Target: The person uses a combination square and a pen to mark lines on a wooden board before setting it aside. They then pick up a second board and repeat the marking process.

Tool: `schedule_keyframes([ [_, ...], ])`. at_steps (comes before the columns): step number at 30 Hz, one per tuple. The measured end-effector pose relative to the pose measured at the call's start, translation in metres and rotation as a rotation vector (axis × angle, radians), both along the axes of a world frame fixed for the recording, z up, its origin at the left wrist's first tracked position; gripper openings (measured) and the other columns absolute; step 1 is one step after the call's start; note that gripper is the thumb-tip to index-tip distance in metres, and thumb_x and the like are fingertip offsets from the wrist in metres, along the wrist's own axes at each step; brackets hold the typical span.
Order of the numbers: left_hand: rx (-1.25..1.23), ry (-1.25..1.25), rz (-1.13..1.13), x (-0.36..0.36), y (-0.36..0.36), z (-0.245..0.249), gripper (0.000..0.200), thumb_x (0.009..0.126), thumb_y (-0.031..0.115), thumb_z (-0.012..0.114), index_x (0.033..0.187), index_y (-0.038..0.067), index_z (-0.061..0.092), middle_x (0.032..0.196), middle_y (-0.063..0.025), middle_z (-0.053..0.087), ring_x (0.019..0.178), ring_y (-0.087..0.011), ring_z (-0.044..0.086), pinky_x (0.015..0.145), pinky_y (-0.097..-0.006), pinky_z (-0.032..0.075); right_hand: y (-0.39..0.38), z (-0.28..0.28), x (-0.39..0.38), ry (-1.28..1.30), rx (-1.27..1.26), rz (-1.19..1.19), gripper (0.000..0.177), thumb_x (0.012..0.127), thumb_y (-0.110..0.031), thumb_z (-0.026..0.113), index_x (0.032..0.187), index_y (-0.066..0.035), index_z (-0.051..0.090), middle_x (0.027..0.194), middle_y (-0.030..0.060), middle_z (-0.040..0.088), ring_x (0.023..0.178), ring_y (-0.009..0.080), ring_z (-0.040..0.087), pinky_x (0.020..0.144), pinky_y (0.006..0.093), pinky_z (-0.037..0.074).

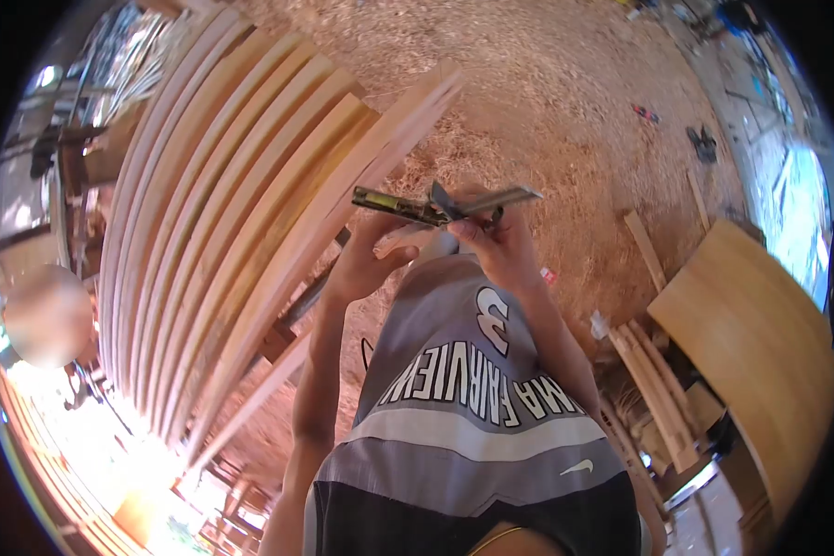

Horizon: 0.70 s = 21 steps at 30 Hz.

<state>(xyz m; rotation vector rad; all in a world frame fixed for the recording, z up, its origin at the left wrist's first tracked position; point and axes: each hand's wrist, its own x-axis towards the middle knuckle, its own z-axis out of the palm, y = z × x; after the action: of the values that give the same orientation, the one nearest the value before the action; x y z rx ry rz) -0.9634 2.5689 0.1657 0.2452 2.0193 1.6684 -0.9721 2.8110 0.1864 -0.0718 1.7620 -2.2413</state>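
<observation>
In front of the grey shirt, a metal tool (pixel 400 207) with a yellowish-green patch on its long body is held up between both hands. A thin metal blade (pixel 508 197) points right from its middle. My right hand (pixel 494 243) is closed on the middle part, with its thumb on top. My left hand (pixel 366 264) is curled at the tool's left part, its fingers partly hidden behind it and its thumb standing off below. What the tool is exactly cannot be made out.
Long curved wooden boards (pixel 250 176) stand in a row at left. A wide curved panel (pixel 751 324) and wood strips (pixel 653 394) lie at right. Shavings cover the floor (pixel 565 111), with dark footwear (pixel 702 144) farther off. A blurred person (pixel 51 315) is at far left.
</observation>
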Motion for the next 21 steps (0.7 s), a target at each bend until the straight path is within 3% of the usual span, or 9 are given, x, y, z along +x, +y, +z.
schedule_keyframes([
  [3,0.478,-0.056,0.265,-0.009,0.014,0.004,0.041,0.104,0.015,0.070,0.137,-0.004,0.058,0.127,-0.0113,0.069,0.118,-0.0266,0.067,0.109,-0.0431,0.049,-0.005,0.002,0.008,0.055,0.011,-0.167,0.016,0.098,-0.009,0.077,0.112,-0.002,0.076,0.099,0.0008,0.073,0.085,0.0058,0.060,0.072,0.0240,0.046],
  [4,0.480,-0.071,0.247,-0.012,0.015,0.001,0.041,0.104,0.015,0.070,0.137,-0.004,0.058,0.127,-0.0113,0.069,0.118,-0.0266,0.067,0.109,-0.0431,0.049,-0.007,0.006,0.008,0.114,0.050,-0.160,0.016,0.097,-0.010,0.078,0.110,-0.002,0.076,0.097,0.0001,0.072,0.084,0.0056,0.060,0.071,0.0234,0.046],
  [6,0.280,-0.111,0.304,-0.018,0.019,-0.003,0.036,0.106,0.018,0.067,0.132,-0.004,0.060,0.116,-0.0088,0.068,0.110,-0.0206,0.068,0.100,-0.0397,0.054,-0.010,0.001,0.017,0.171,0.097,-0.162,0.016,0.096,-0.010,0.079,0.109,-0.002,0.075,0.095,-0.0005,0.072,0.082,0.0055,0.060,0.070,0.0229,0.046],
  [8,0.168,-0.101,0.300,-0.026,0.026,-0.011,0.033,0.107,0.021,0.065,0.129,-0.003,0.061,0.106,-0.0074,0.068,0.104,-0.0168,0.068,0.093,-0.0372,0.057,-0.005,-0.024,0.038,-0.091,0.034,-0.314,0.016,0.097,-0.010,0.079,0.110,-0.002,0.074,0.091,-0.0018,0.068,0.080,0.0045,0.056,0.069,0.0243,0.045],
  [10,-0.314,-0.073,0.174,-0.035,0.028,-0.027,0.030,0.107,0.023,0.063,0.124,-0.002,0.064,0.095,-0.0097,0.072,0.095,-0.0181,0.073,0.086,-0.0371,0.058,0.006,-0.053,0.052,-0.316,0.017,-0.460,0.017,0.098,-0.012,0.079,0.111,-0.003,0.073,0.091,-0.0013,0.068,0.080,0.0044,0.055,0.069,0.0244,0.045],
  [13,-0.385,0.023,0.135,-0.041,0.045,-0.053,0.029,0.106,0.025,0.063,0.116,-0.002,0.066,0.095,-0.0163,0.076,0.091,-0.0269,0.076,0.081,-0.0405,0.057,0.035,-0.074,0.053,-0.641,0.057,-0.594,0.020,0.100,-0.018,0.077,0.112,-0.003,0.073,0.097,0.0025,0.073,0.082,0.0061,0.058,0.074,0.0243,0.046],
  [15,-0.416,0.050,0.100,-0.047,0.056,-0.077,0.028,0.105,0.025,0.063,0.115,-0.002,0.065,0.098,-0.0181,0.077,0.092,-0.0303,0.077,0.081,-0.0422,0.057,0.041,-0.100,0.052,-0.579,0.029,-0.792,0.025,0.101,-0.025,0.076,0.114,-0.003,0.074,0.094,0.0006,0.072,0.081,0.0066,0.058,0.075,0.0259,0.046],
  [19,-0.456,0.096,0.064,-0.052,0.064,-0.111,0.029,0.103,0.024,0.067,0.115,-0.003,0.063,0.097,-0.0204,0.076,0.091,-0.0323,0.076,0.080,-0.0430,0.057,0.037,-0.126,0.050,-0.630,0.120,-0.799,0.028,0.100,-0.026,0.077,0.115,-0.002,0.074,0.095,-0.0001,0.072,0.083,0.0075,0.060,0.077,0.0269,0.046],
  [21,-0.445,0.087,0.047,-0.055,0.067,-0.115,0.031,0.103,0.024,0.068,0.116,-0.003,0.062,0.096,-0.0208,0.076,0.091,-0.0325,0.076,0.080,-0.0428,0.057,0.037,-0.135,0.048,-0.657,0.033,-0.804,0.030,0.100,-0.028,0.078,0.115,-0.003,0.074,0.096,-0.0005,0.072,0.085,0.0082,0.061,0.077,0.0272,0.046],
])
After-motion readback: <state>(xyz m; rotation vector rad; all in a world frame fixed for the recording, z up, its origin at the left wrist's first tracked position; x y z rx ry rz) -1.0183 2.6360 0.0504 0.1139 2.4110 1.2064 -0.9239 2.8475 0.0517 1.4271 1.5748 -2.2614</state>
